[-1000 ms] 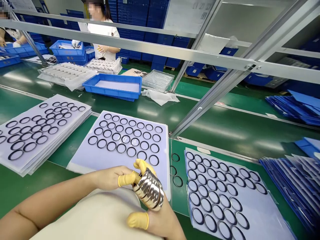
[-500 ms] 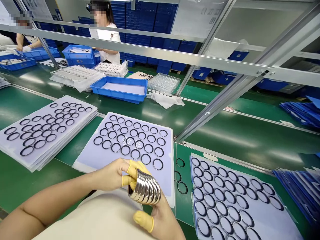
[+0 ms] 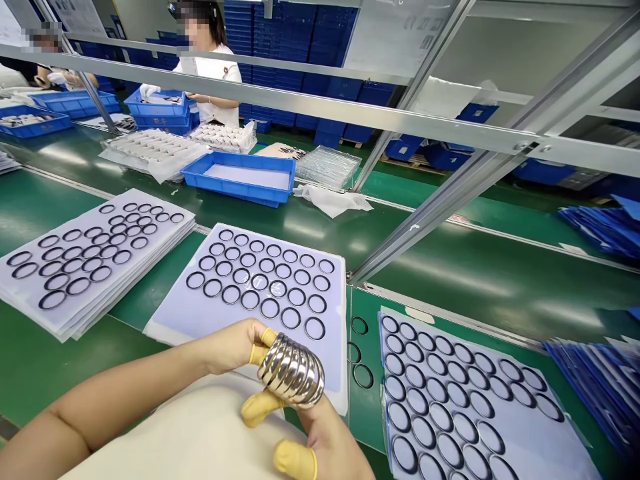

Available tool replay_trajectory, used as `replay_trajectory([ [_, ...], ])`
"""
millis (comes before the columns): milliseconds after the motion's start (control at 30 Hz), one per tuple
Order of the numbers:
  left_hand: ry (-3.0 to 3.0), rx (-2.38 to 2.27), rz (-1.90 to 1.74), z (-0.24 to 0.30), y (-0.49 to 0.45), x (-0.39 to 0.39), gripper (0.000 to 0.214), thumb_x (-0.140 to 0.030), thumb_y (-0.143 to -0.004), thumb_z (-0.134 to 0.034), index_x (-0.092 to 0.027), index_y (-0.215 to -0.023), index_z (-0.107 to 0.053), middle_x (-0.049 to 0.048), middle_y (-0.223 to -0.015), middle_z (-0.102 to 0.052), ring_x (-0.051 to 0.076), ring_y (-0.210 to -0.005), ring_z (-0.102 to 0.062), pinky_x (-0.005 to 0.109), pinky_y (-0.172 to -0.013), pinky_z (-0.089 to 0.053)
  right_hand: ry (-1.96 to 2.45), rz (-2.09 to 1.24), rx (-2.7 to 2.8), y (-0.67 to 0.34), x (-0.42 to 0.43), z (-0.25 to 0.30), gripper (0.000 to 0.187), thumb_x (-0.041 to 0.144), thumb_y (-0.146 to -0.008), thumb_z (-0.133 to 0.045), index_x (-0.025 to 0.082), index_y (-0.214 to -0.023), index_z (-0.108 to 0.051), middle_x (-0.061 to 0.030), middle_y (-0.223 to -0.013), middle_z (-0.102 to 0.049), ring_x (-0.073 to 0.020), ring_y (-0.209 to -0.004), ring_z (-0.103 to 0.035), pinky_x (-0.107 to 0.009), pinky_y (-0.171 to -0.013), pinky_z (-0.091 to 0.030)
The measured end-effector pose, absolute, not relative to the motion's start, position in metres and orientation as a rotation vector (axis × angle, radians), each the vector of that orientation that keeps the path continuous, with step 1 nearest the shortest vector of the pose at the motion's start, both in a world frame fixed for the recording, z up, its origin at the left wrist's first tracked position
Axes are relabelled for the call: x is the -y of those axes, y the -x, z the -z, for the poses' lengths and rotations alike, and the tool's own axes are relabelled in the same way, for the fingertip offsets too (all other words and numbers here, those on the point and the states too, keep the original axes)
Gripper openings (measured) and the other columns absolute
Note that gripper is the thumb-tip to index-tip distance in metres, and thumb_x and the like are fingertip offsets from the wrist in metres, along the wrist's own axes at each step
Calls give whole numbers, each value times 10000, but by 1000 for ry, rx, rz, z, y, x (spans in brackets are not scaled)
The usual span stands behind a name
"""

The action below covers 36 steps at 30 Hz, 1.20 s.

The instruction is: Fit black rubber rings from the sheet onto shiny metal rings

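A curved stack of shiny metal rings (image 3: 293,370) sits low in the middle of the head view. My right hand (image 3: 320,437), with yellow finger cots, holds the stack from below and behind. My left hand (image 3: 235,347) reaches in from the left, its cotted fingertips pinched on the near end of the stack. Just beyond lies a pale sheet (image 3: 225,313) with rows of black rings. Three loose black rings (image 3: 363,375) lie on the green belt to its right.
A stack of ringed sheets (image 3: 85,260) lies at left, another ringed sheet (image 3: 500,407) at right. A slanted metal frame bar (image 3: 450,193) crosses above. Blue tray (image 3: 240,175), white part trays and two co-workers stand at the far side. Blue sheets (image 3: 605,380) pile at right.
The view shifted slightly and the ring stack turned in my hands. My left fingers moved from the top of the stack to its near end; a right finger now shows under it.
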<state>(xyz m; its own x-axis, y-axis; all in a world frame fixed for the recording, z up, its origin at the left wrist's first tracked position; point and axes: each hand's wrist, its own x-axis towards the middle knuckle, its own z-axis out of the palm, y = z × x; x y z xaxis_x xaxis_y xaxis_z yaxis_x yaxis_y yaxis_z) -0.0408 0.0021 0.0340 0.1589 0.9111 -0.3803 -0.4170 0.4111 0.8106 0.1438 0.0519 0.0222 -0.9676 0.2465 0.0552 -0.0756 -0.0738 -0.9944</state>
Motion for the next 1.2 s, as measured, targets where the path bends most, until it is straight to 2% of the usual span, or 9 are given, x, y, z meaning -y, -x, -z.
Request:
replay_trajectory([
  [167,-668,-988,-1045,-34,43,-2,249,-289,-560,-842,-117,-552,-662,-13,-573,-577,89,-566,-463,205,-575,-417,272,-2292,1830,-148,-48,-22,470,505,-750,-676,254,-1142,-611,-83,-1104,-651,-273,-1029,-601,-432,-916,-477],
  [267,-846,-965,-1080,-37,46,-1,221,-289,-665,-790,-117,-585,-677,11,-652,-603,105,-636,-514,214,-647,-449,261,-2235,1887,-149,-47,-20,452,494,-761,-663,245,-1135,-613,-94,-1145,-647,-280,-1048,-602,-448,-935,-462],
  [433,-1197,-981,-1117,-41,49,1,123,-219,-814,-656,-147,-757,-737,66,-862,-677,154,-818,-601,245,-763,-487,215,-2175,1922,-146,-47,-21,412,460,-767,-655,231,-1107,-619,-92,-1120,-667,-275,-1049,-607,-447,-953,-450],
  [667,-1370,-1065,-1093,-45,47,0,172,-231,-856,-593,-154,-827,-744,92,-915,-697,174,-854,-635,261,-786,-510,195,-2155,1893,-140,-48,-15,370,419,-768,-650,211,-1073,-631,-99,-1033,-697,-256,-960,-647,-428,-885,-502],
  [1033,-1436,-1102,-1110,-38,48,-2,179,-207,-857,-569,-136,-774,-711,93,-889,-681,181,-851,-615,285,-783,-501,40,-2183,1793,-132,-52,3,486,388,-763,-693,248,-1216,-582,-106,-1053,-722,-282,-960,-679,-482,-895,-497],
  [1100,-1437,-1115,-1095,-38,49,-3,206,-236,-867,-562,-141,-748,-701,78,-857,-674,173,-836,-602,273,-777,-493,91,-2224,1740,-129,-52,3,460,440,-773,-681,246,-1184,-609,-110,-1048,-729,-287,-911,-699,-488,-864,-515],
  [1200,-1514,-1145,-949,-42,59,-5,192,-252,-885,-540,-153,-830,-695,52,-868,-669,152,-830,-591,242,-782,-478,263,-2318,1561,-126,-49,5,392,508,-788,-650,226,-1060,-667,-109,-963,-752,-278,-790,-726,-485,-789,-550],
])
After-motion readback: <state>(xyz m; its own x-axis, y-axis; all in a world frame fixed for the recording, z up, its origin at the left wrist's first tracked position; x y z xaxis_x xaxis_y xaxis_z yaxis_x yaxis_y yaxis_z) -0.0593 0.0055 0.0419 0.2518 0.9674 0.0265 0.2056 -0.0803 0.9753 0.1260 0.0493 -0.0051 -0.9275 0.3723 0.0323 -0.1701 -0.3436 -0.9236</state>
